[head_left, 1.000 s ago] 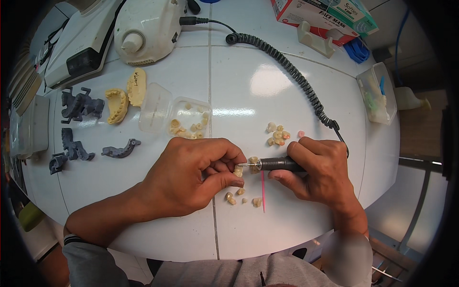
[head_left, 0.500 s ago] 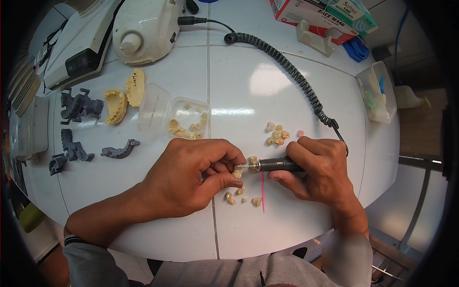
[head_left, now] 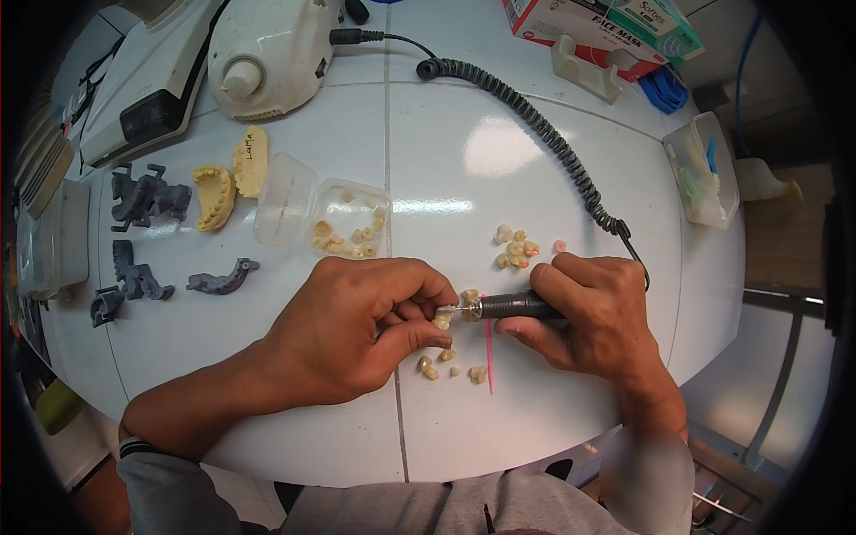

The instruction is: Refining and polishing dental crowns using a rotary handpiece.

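Note:
Between thumb and fingertips, my left hand (head_left: 379,325) pinches a small cream dental crown (head_left: 441,320). My right hand (head_left: 593,312) is wrapped round a dark rotary handpiece (head_left: 517,306) that points left. Its metal tip meets the crown or sits right against it; the exact contact is too small to tell. Several more tooth-coloured crowns (head_left: 429,368) lie on the table just below the fingertips, and one (head_left: 470,298) shows behind the handpiece's nose. Under the handpiece a thin pink stick (head_left: 489,357) lies lengthwise. A further cluster of crowns (head_left: 515,248) rests above it, beside a pink ring (head_left: 559,246).
A coiled black cord (head_left: 535,120) runs from the white control unit (head_left: 267,62) to the handpiece. An opened clear box (head_left: 390,209) holds several crowns. Yellow dental models (head_left: 214,198) and grey printed models (head_left: 147,201) lie at left. A mask box (head_left: 580,36) stands far right.
Both hands hold almost the same pose, crown and handpiece tip still together. The whole view has shifted very slightly; nothing was picked up or let go.

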### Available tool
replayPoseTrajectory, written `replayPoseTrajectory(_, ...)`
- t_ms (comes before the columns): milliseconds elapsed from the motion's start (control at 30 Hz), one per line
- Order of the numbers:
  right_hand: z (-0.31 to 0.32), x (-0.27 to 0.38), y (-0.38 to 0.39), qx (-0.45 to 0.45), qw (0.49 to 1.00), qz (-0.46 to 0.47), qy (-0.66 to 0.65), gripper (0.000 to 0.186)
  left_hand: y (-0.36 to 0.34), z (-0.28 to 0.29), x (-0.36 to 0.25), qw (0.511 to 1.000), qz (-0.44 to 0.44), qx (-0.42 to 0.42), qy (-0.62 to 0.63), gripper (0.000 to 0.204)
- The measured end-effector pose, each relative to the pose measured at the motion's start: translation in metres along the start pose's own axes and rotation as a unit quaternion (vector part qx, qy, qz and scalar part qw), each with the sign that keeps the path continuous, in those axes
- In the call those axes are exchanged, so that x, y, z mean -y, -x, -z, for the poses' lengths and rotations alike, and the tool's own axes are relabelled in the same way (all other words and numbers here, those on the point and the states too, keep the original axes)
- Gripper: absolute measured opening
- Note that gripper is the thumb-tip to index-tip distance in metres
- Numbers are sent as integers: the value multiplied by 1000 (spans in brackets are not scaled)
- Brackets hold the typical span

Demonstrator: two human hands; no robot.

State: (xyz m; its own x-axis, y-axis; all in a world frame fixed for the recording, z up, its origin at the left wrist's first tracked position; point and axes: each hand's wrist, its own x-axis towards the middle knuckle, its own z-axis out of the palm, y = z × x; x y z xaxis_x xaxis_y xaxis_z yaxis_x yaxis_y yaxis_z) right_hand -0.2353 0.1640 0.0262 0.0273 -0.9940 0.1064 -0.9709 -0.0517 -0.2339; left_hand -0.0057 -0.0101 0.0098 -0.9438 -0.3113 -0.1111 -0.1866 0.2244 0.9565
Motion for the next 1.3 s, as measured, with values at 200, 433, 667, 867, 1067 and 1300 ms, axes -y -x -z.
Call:
replayPoseTrajectory(200,0,-1,0,-3,1000,11,0,48,0,0,0,1000,3,2,-4,22)
replayPoseTrajectory(433,0,-1,-1,-1,1000,14,2,48,0,0,1,1000,4,4,-5,22)
replayPoseTrajectory(667,1,0,-1,-5,1000,9,7,48,0,0,-1,1000,7,5,-10,22)
replayPoseTrajectory(867,-2,2,-1,-14,1000,-7,4,54,0,-1,0,1000,10,4,-11,22)
replayPoseTrajectory(1067,1,-1,0,6,1000,11,1,48,0,-1,0,1000,1,0,-18,23)
replayPoseTrajectory(1300,1,-1,0,3,1000,10,5,48,0,-2,1,1000,6,1,-9,23)
